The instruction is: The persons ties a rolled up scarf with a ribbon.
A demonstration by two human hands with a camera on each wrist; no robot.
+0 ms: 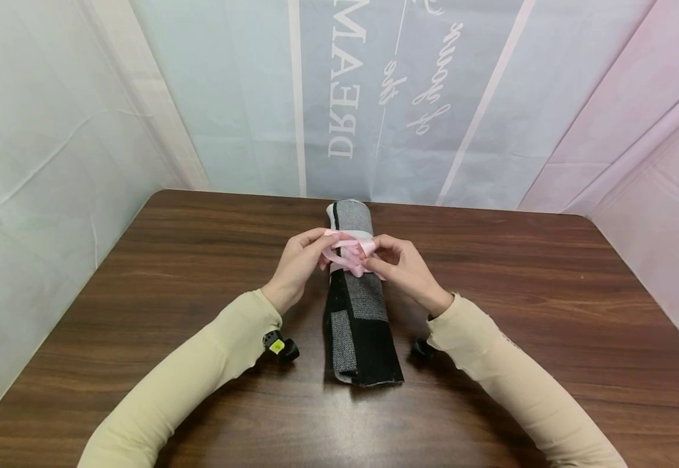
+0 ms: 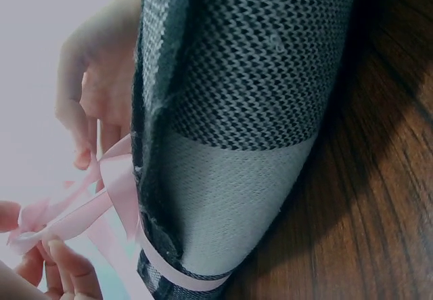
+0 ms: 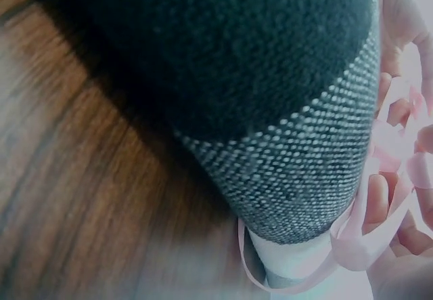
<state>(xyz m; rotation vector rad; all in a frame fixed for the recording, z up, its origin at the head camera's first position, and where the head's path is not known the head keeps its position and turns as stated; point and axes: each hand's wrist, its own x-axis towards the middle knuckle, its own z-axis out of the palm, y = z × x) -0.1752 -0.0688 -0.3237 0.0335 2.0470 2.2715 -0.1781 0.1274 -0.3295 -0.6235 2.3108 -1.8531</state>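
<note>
A rolled cloth (image 1: 365, 344) in black, grey and white checks lies lengthwise on the wooden table. Pink ribbon (image 1: 352, 263) circles it past the middle, and loose loops stand above the roll. From the left, my left hand (image 1: 301, 263) pinches a ribbon loop between thumb and fingers. Opposite it, my right hand (image 1: 406, 266) pinches another part of the ribbon. In the left wrist view the ribbon (image 2: 74, 215) stretches between both hands beyond the roll's edge. The right wrist view shows the ribbon band (image 3: 369, 246) passing under the cloth (image 3: 291, 171); the roll partly hides the fingers.
The brown wooden table (image 1: 199, 260) extends to both sides of the roll. Behind it hangs a pale curtain (image 1: 245, 97) with printed lettering, and light sheets enclose the sides. A black wrist device (image 1: 281, 346) hangs under the left sleeve, another (image 1: 423, 350) under the right.
</note>
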